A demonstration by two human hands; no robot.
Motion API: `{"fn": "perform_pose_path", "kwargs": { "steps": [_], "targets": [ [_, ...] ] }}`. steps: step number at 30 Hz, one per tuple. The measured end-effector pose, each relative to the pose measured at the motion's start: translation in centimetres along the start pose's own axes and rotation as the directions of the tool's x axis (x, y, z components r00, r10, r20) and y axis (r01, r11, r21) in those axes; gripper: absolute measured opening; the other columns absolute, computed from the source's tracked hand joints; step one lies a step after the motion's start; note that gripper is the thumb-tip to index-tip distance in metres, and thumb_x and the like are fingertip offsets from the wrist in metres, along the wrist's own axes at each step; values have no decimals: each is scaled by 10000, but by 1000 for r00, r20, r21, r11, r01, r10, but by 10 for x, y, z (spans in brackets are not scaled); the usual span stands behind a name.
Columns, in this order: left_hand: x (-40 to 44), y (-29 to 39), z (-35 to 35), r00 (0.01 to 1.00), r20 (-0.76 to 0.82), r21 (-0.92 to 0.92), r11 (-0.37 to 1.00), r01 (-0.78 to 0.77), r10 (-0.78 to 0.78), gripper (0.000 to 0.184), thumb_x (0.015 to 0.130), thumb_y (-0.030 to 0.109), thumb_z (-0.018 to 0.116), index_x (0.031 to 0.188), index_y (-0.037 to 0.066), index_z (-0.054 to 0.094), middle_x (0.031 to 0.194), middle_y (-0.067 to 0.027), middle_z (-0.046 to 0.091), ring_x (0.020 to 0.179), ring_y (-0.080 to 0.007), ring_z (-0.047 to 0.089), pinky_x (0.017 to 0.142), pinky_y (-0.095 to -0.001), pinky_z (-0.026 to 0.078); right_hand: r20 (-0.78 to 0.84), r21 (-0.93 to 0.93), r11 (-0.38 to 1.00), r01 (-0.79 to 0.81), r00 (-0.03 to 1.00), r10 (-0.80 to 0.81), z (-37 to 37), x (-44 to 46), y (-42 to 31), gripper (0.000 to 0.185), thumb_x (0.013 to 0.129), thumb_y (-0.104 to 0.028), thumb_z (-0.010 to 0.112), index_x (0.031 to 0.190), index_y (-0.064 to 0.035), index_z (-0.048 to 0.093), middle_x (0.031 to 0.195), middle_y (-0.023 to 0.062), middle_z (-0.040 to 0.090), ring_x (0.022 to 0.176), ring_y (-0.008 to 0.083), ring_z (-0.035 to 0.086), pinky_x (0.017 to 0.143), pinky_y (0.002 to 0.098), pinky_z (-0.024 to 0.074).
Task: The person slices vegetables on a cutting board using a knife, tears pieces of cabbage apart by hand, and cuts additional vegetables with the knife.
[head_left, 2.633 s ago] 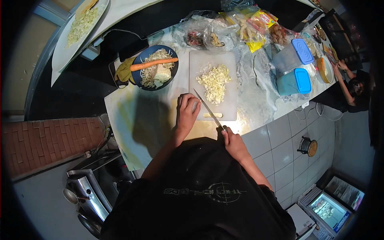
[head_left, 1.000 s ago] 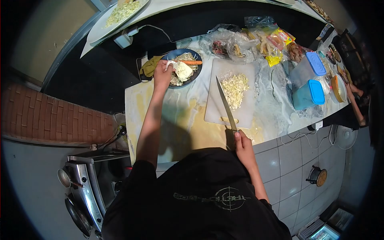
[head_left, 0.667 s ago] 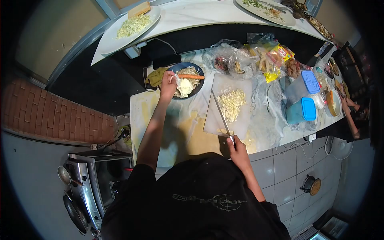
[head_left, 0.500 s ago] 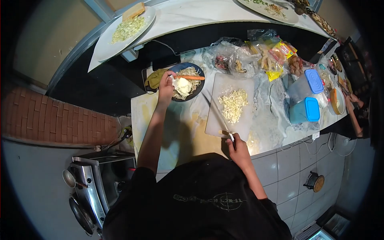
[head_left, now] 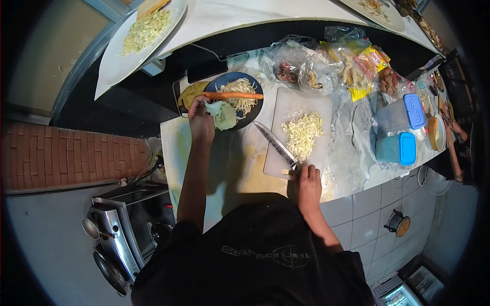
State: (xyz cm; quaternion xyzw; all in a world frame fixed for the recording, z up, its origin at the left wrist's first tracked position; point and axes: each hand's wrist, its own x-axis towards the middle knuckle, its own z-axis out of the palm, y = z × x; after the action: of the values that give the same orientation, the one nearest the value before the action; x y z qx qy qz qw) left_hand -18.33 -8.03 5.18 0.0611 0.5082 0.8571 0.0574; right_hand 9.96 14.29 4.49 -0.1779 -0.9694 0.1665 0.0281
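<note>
My left hand (head_left: pixel 200 122) is closed on a pale green piece of cabbage (head_left: pixel 222 115), over the near left rim of a dark plate (head_left: pixel 228 77). On that plate lie bean sprouts (head_left: pixel 245 104), and a carrot (head_left: pixel 235 95) rests across them beside my fingers. My right hand (head_left: pixel 309 186) has its fingers closed at the handle of a knife (head_left: pixel 277 146), at the near edge of a white cutting board (head_left: pixel 320 104). The blade slants over the board's left edge, its flat side showing. Chopped cabbage (head_left: pixel 302 133) is heaped on the board.
Plastic bags of food (head_left: pixel 306 71) lie behind the board. Blue-lidded containers (head_left: pixel 407 148) stand to the right, near another person's arms (head_left: pixel 454 148). A plate of shredded cabbage (head_left: pixel 145 33) sits on the raised shelf. A dark phone-like slab (head_left: pixel 206 71) lies behind the dark plate.
The cabbage in my left hand has turned from its white cut side to its green outer side. The knife has rolled, so its blade shows flat and broad. The view has shifted slightly.
</note>
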Motion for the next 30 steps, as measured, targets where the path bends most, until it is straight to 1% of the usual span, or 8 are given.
{"fn": "perform_pose_path", "kwargs": {
  "steps": [3, 7, 12, 17, 20, 23, 28, 30],
  "targets": [
    [-4, -7, 6, 995, -97, -83, 997, -8, 0, 222, 1063, 66, 372, 1032, 42, 590, 1103, -55, 588, 1057, -176, 568, 983, -348, 441, -64, -43, 998, 54, 996, -56, -18, 10, -12, 317, 848, -73, 668, 1122, 12, 532, 1031, 186, 554, 967, 367, 568, 796, 448, 506],
    [-13, 0, 21, 1000, -7, -175, 985, -5, 4, 220, 1054, 49, 374, 1047, 36, 594, 1124, -84, 603, 1075, -209, 585, 1015, -388, 451, -95, 634, 730, 255, 963, -253, -43, 56, -51, 443, 875, -154, 736, 1224, 2, 513, 1144, 181, 558, 953, 331, 606, 833, 393, 504],
    [-41, 27, 63, 996, -4, -335, 938, 88, -94, 193, 1054, 76, 380, 1050, 29, 568, 1108, -102, 602, 1040, -217, 598, 992, -398, 473, 78, 884, 466, 22, 978, -194, -50, 126, -123, 600, 810, -201, 807, 1272, -43, 458, 1058, 166, 583, 818, 236, 599, 772, 345, 508],
    [-51, 33, 58, 997, 81, -316, 949, 19, 7, 181, 1058, 146, 406, 1081, 39, 551, 1070, -76, 575, 963, -169, 576, 929, -350, 467, -23, 912, 398, 96, 983, -184, -32, 136, -126, 443, 811, -135, 760, 1157, -43, 499, 958, 150, 582, 781, 233, 584, 746, 341, 491],
    [-64, 46, 63, 992, 127, 409, 910, -69, 18, 309, 930, 127, 680, 1183, 24, 534, 1096, -42, 564, 977, -98, 546, 856, -261, 468, -138, 793, 553, 254, 960, -242, -41, 129, -127, 484, 754, -69, 733, 1179, -41, 503, 1028, 180, 554, 947, 321, 599, 840, 384, 488],
    [-74, 54, 71, 980, 196, 344, 937, -51, -19, 414, 880, 40, 721, 1242, 23, 523, 1107, -44, 582, 1008, -95, 563, 851, -239, 480, -322, 625, 632, 457, 889, -325, -52, 122, -134, 468, 760, -34, 721, 1182, -54, 518, 1045, 120, 614, 877, 236, 629, 768, 344, 513],
    [-74, 77, 53, 903, 387, 316, 947, 60, -186, 483, 925, 33, 675, 1364, -5, 476, 1250, -73, 589, 1147, -121, 560, 986, -276, 448, -183, 761, 570, 308, 946, -267, -64, 111, -139, 467, 768, -41, 721, 1188, -37, 515, 1115, 171, 575, 981, 320, 632, 834, 386, 526],
    [-69, 80, 48, 889, 431, 299, 954, 23, -156, 467, 935, 57, 674, 1360, 2, 487, 1202, -66, 612, 1106, -106, 572, 951, -264, 464, -133, 766, 586, 265, 957, -258, -65, 109, -141, 445, 786, -19, 711, 1187, -44, 521, 1093, 104, 631, 891, 187, 643, 770, 298, 513]
  ]
}}
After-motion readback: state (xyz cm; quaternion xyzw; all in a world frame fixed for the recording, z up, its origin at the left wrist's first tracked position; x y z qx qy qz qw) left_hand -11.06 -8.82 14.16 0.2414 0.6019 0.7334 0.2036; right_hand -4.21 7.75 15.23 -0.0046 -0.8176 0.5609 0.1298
